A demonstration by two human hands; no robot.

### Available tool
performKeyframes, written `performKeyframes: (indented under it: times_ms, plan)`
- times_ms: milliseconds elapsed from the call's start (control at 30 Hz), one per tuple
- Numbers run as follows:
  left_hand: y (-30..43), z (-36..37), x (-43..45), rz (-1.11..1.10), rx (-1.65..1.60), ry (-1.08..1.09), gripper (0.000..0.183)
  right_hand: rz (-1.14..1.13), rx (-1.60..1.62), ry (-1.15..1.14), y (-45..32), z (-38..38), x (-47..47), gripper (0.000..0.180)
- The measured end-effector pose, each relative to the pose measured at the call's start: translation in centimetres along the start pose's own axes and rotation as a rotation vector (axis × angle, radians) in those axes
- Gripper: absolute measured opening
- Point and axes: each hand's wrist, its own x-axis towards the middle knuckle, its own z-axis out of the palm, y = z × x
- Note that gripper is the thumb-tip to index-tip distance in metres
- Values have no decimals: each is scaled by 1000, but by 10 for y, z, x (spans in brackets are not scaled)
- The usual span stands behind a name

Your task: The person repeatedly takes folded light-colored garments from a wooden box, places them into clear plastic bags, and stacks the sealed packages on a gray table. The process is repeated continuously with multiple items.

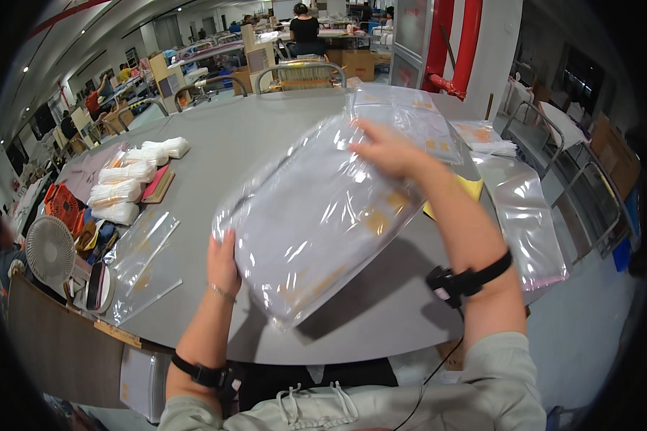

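A large clear plastic bag with a pale grey, flat item inside and yellowish printed patches (302,215) is held tilted above the grey table (221,134). My left hand (224,264) grips its left edge, thumb on the front face, fingers mostly hidden behind. At its upper right edge my right hand (385,148) has hold of it, slightly blurred. Behind that hand lies a stack of similar filled clear bags (399,108). A yellow sheet (470,189) shows partly under my right forearm.
White folded bundles (121,175), a red-covered notebook (158,185), flat empty clear bags (140,264) and a white fan (50,249) are at the left. A pile of clear plastic sleeves (523,210) lies along the right edge. Metal-framed racks and other people stand or sit farther off.
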Motion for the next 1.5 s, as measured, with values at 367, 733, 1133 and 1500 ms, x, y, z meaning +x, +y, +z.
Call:
performKeyframes:
  times_ms: [367,733,1133,1500]
  plan:
    - [-10,223,260,6,55,-539,67,88,504,659,212,-111,45,50]
    - [-109,230,241,-10,390,-471,50,448,453,393,295,-79,49,51]
    - [-97,173,203,562,904,-306,38,-39,-321,786,217,-58,-20,23]
    - [19,-193,-18,102,1778,82,15,18,70,112,115,111,-231,10]
